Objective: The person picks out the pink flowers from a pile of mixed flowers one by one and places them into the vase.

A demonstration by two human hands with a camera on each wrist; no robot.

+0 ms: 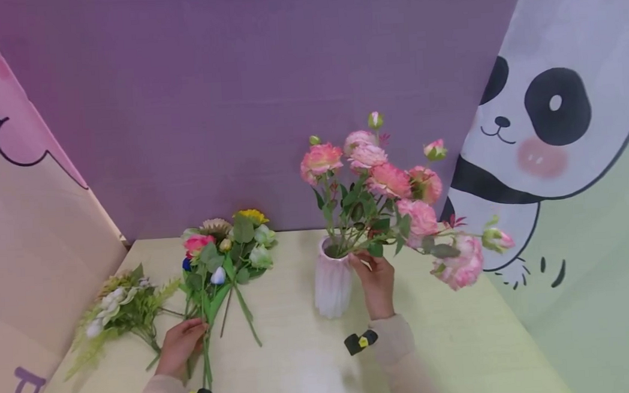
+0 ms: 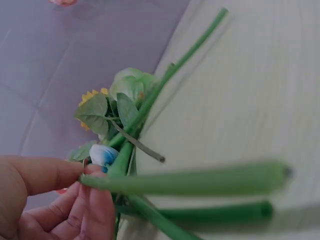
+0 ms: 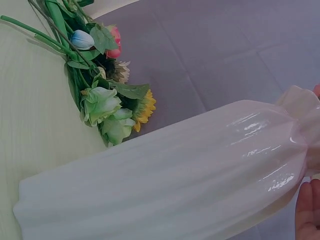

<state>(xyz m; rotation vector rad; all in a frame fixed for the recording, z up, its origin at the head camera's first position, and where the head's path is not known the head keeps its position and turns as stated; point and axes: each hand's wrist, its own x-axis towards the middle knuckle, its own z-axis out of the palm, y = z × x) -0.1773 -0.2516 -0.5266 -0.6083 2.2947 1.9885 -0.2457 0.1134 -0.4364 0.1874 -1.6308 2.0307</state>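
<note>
A white ribbed vase [image 1: 333, 285] stands upright, holding pink flowers [image 1: 388, 180] that lean out to the right. My right hand [image 1: 376, 280] grips the vase's rim at its right side; in the right wrist view only fingertips [image 3: 307, 212] show beside the neck. On the left, my left hand [image 1: 183, 343] pinches a green flower stem [image 2: 190, 184] between thumb and finger. That stem belongs among a bunch of mixed flowers [image 1: 226, 250] lying on the table, with a blue-white tulip bud [image 2: 103, 155] close to the fingers. Which bloom the stem carries is hard to tell.
A second bunch with white blooms and ferny leaves [image 1: 118, 304] lies at the table's left edge. Behind the table [image 1: 298, 366] rises a purple backdrop [image 1: 206, 107]. A panda picture [image 1: 552, 104] covers the right wall, near the outermost pink blooms.
</note>
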